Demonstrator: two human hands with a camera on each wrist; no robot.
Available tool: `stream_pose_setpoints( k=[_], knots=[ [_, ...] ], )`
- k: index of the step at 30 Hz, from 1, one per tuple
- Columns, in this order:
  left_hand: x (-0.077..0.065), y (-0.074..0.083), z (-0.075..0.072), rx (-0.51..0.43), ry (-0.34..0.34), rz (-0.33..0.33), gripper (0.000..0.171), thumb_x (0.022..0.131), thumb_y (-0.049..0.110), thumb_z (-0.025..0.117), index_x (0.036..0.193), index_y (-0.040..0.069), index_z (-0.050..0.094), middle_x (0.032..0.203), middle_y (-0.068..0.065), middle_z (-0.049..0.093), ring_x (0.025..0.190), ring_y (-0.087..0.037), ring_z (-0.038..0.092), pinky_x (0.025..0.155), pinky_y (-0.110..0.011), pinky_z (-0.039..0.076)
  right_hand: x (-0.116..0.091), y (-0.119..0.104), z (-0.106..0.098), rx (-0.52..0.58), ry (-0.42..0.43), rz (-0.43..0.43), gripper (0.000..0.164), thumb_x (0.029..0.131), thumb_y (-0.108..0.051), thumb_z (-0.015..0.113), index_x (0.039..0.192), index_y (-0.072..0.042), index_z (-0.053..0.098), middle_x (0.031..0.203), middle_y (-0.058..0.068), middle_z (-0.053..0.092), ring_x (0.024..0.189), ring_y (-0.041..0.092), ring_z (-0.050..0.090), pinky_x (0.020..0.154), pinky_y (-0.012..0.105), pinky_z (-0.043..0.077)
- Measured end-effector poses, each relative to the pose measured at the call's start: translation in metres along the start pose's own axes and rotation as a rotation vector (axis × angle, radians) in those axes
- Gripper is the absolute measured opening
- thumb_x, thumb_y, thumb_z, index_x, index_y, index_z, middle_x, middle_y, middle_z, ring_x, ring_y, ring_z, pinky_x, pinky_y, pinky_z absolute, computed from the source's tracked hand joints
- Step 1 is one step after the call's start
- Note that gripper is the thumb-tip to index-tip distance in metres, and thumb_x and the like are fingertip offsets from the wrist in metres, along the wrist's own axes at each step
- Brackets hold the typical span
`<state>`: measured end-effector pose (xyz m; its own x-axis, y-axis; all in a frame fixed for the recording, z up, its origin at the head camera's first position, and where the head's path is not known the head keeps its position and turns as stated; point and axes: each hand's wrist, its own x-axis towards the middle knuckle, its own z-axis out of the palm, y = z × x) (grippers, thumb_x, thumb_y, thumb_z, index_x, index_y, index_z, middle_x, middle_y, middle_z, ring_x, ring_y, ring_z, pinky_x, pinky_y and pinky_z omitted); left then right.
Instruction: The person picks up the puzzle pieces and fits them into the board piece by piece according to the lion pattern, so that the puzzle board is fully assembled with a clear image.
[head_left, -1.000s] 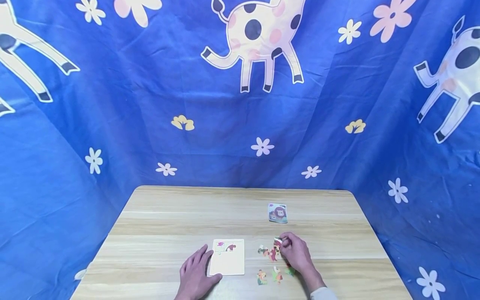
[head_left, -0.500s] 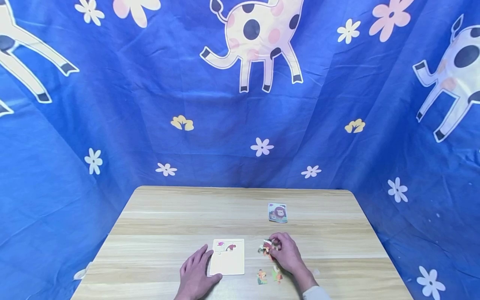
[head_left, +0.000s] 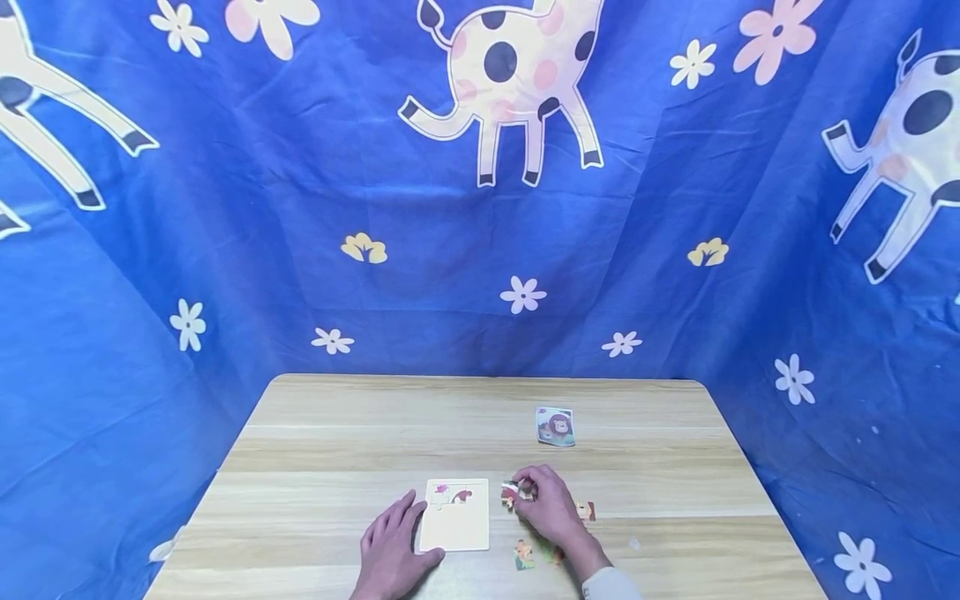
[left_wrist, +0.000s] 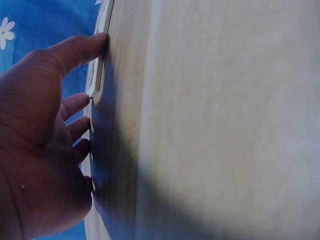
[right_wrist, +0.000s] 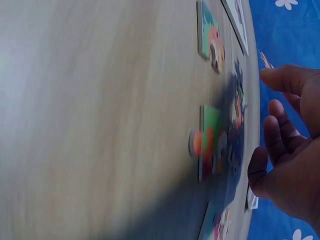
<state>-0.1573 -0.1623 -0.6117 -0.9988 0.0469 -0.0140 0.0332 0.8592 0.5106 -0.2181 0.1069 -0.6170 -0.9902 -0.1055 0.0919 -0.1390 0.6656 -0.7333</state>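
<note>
My left hand (head_left: 392,546) rests on the table at the left edge of a cream square puzzle board (head_left: 454,532), thumb and fingertips touching its side. Pieces with pink and dark red prints lie along the board's upper part. To the right of the board, my right hand (head_left: 553,510) pinches a jigsaw puzzle piece (head_left: 511,492) between thumb and fingers. In the right wrist view, this puzzle piece (right_wrist: 266,60) is seen edge-on, lifted off the table. Loose pieces lie below and beside that hand: an orange and green one (head_left: 523,554), a partly covered green one (head_left: 553,552) and a reddish one (head_left: 585,510).
A small picture card (head_left: 555,426) with a lion print lies farther back on the wooden table (head_left: 360,433). Blue printed cloth (head_left: 420,308) hangs around the table's back and sides.
My right hand has moved left toward the board with the puzzle piece in its fingers, uncovering a loose piece on the right. My left hand has stayed in place.
</note>
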Motion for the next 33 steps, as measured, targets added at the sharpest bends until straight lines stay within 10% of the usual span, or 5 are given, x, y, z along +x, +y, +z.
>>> stream_pose_setpoints(
  k=[33],
  knots=[
    [0.009,-0.004,-0.009,-0.026,-0.030,-0.001,0.078,0.067,0.048,0.077,0.134,0.016,0.054,0.153,-0.007,0.039,0.135,-0.038,0.036,0.106,-0.065,0.024,0.019,-0.036,0.038,-0.128,-0.089,0.060,0.036,0.071,-0.016,0.077,0.104,-0.028,0.067,0.088,-0.011,0.054,0.079,0.003,0.048,0.071,0.025,0.043]
  ],
)
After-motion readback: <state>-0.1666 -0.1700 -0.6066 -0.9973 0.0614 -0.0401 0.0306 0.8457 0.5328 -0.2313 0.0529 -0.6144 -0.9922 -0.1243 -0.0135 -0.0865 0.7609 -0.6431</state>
